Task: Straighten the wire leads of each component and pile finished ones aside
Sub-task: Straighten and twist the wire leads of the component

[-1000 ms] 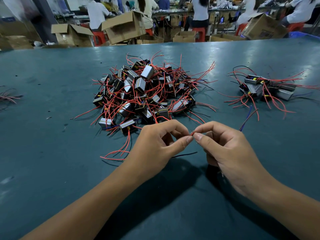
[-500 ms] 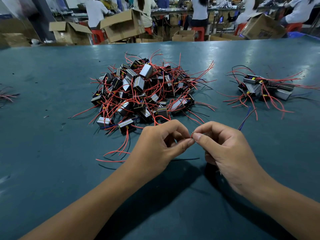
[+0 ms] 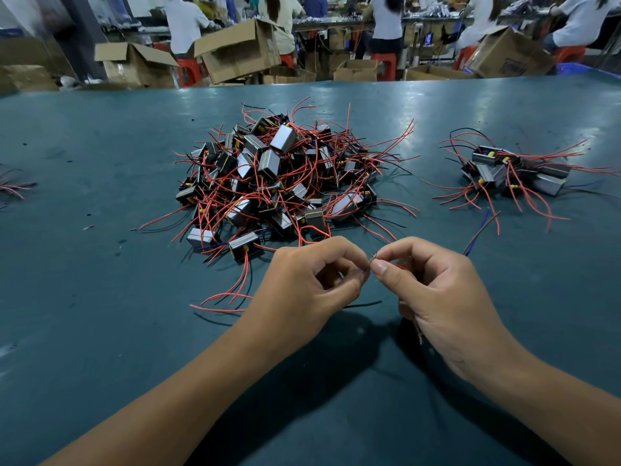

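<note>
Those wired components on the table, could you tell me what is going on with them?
A person is working on wire leads by hand. The left hand and right hand pinch a thin wire end between their fingertips, just above the green table. A big tangled pile of components lies beyond the hands, and a smaller pile sits apart to the right.

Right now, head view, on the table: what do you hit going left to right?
Stray wire bundle at the left edge → big component pile → left hand → right hand → small pile.
</note>
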The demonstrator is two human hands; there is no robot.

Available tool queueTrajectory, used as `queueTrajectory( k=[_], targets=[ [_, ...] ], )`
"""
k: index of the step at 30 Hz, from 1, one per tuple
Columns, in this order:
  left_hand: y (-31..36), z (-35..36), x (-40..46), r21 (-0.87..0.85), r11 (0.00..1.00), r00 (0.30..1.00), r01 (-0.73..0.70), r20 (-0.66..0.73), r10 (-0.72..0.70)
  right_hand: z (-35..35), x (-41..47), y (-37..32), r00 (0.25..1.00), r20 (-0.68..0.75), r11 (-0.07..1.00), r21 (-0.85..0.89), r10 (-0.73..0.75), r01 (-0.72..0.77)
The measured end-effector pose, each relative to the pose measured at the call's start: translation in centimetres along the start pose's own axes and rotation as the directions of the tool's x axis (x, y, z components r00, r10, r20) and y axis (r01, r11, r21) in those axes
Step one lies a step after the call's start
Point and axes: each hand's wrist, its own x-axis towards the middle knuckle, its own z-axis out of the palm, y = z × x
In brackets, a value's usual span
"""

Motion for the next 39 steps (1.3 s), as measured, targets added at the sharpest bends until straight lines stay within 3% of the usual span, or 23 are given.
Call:
queueTrajectory(
  k=[8, 17, 19, 23, 25, 31, 35, 39],
  targets=[
    [0.5, -0.4, 0.1, 0.127, 0.991, 0.997, -0.042, -0.057, 0.05, -0.2, 0.1, 0.3, 1.0, 0.014, 1.0, 0.011, -0.028, 0.028],
    [1.0, -0.9, 0.8, 0.367, 0.913, 0.981, -0.178, -0.003, 0.193, 0.0, -0.4, -0.6, 0.988, 0.078, 0.974, -0.177, -0.13, 0.142],
    [1.0, -0.9, 0.8, 0.339, 0.93, 0.989, -0.14, 0.006, 0.146, 0.0, -0.5, -0.6, 0.985, 0.08, 0.966, -0.195, -0.155, 0.168],
    [1.2, -0.4, 0.8, 0.006, 0.986, 0.986, 0.167, 0.021, -0.168, 0.0, -0.6, -0.5, 0.976, 0.09, 0.942, -0.256, -0.2, 0.217],
    [1.1, -0.6, 0.9, -0.074, 0.972, 0.975, 0.222, 0.047, -0.219, 0.0, -0.6, -0.5, 0.977, 0.101, 0.946, -0.247, -0.189, 0.209],
    [0.9, -2.4, 0.6, 0.131, 0.991, 0.996, 0.0, 0.091, -0.012, -0.5, 0.0, -0.6, 0.986, 0.114, 0.975, -0.173, -0.124, 0.142],
    [0.5, -2.7, 0.8, 0.302, 0.917, 0.963, -0.262, 0.148, 0.226, -0.7, 0.3, -0.5, 0.983, 0.148, 0.981, -0.147, -0.106, 0.128],
    [-0.1, -3.1, 1.2, 0.376, 0.866, 0.943, -0.33, 0.097, 0.317, -0.8, 0.4, -0.3, 0.981, 0.173, 0.985, -0.137, -0.082, 0.107]
  ],
)
